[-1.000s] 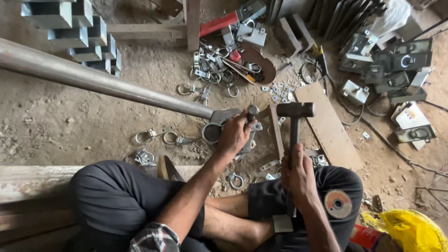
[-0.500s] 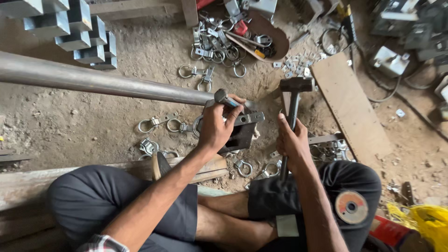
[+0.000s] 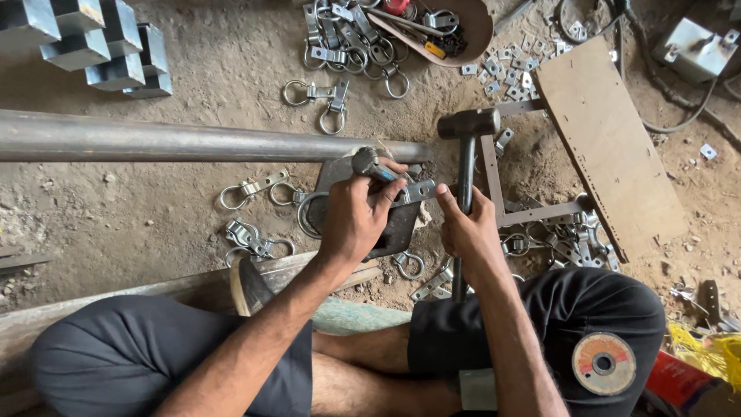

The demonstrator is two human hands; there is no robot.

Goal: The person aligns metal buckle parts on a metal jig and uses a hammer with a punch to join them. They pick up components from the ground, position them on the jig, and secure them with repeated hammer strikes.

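punch gripped upright in my left hand, tip set on the flat bracket over the steel block for support. my right hand closes around the hammer handle, head raised above the bracket.

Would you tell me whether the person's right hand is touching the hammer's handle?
Touching. The head view shows the right hand wrapped around the dark handle of the hammer, fingers closed on it with no gap.
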